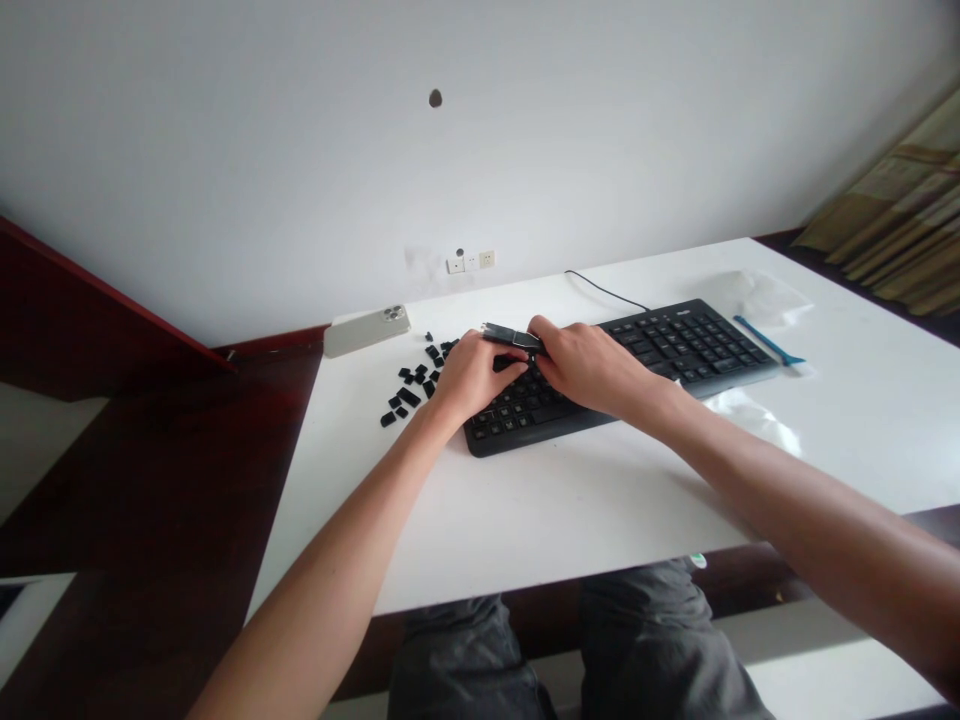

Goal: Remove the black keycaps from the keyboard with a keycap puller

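the left hand and right hand grip a flat black piece at its ends, above the keyboard, near loose keycaps.

hidden: keyboard centre under hands | too small: loose keycaps legends

White wall with power socket
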A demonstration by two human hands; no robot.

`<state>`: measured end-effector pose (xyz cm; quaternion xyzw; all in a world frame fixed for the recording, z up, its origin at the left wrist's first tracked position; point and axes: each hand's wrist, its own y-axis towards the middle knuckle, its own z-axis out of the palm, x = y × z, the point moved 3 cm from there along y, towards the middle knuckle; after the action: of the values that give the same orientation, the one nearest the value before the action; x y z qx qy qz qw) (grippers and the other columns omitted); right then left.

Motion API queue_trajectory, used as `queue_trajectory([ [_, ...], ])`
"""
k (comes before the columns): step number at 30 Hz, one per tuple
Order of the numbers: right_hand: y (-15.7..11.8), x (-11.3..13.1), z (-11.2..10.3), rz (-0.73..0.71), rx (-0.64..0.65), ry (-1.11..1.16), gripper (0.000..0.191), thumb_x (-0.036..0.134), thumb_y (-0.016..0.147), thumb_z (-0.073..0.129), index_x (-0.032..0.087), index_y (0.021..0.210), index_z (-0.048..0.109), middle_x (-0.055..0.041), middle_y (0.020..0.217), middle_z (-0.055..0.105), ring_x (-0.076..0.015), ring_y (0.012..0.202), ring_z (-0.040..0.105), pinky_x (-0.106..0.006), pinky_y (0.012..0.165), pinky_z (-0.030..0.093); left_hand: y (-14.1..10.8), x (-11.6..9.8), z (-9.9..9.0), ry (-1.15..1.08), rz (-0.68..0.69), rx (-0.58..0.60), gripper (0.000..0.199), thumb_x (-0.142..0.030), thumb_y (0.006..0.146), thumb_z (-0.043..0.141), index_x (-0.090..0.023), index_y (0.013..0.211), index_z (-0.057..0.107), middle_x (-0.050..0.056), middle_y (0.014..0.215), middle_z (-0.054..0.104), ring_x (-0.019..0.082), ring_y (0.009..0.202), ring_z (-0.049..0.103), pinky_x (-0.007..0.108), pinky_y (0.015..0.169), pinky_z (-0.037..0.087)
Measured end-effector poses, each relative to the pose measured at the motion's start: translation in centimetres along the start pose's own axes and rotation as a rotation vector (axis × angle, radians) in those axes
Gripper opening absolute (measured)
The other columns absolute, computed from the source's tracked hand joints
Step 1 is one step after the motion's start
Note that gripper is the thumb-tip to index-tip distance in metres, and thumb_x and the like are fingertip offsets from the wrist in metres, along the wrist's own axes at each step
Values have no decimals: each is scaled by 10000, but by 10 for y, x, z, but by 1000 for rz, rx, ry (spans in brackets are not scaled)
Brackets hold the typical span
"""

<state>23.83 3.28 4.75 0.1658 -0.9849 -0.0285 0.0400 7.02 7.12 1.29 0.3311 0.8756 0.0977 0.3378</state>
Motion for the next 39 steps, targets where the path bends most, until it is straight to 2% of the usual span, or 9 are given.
queue_trajectory([
  [5,4,0,4,-19,-4,71,158,233,1033,439,177,1133,548,-132,831,705,-249,660,608,-336,612,248,0,2,1,-12,-11,-7,93,-189,897,792,-266,936,827,-6,1014,833,257,1041,760,460,1008,592],
  [15,3,-6,5,-7,-15,43,170,286,1045,441,197,1133,556,-109,799,690,-244,640,587,-333,597,233,0,1,1,-4,24,23,58,-237,928,796,-267,968,825,-5,1050,832,259,1053,754,471,1031,569],
  [26,1,-4,6,17,-22,58,197,313,1044,449,193,1144,569,-125,798,685,-271,635,595,-344,603,246,1,0,1,39,-50,-27,64,-281,875,842,-242,910,806,24,946,817,255,933,758,426,894,614],
  [33,4,-10,8,35,-46,182,113,268,1021,476,204,1053,563,-106,807,701,-272,697,625,-332,623,285,-1,-5,3,53,-21,-47,111,-220,874,818,-234,984,804,27,992,807,236,951,737,400,895,598],
  [39,5,-22,13,94,-38,414,98,243,993,520,228,897,531,-79,845,729,-230,719,632,-309,640,340,-2,-4,5,72,3,-21,124,-205,891,805,-243,1009,800,26,1015,789,224,980,717,374,894,587],
])
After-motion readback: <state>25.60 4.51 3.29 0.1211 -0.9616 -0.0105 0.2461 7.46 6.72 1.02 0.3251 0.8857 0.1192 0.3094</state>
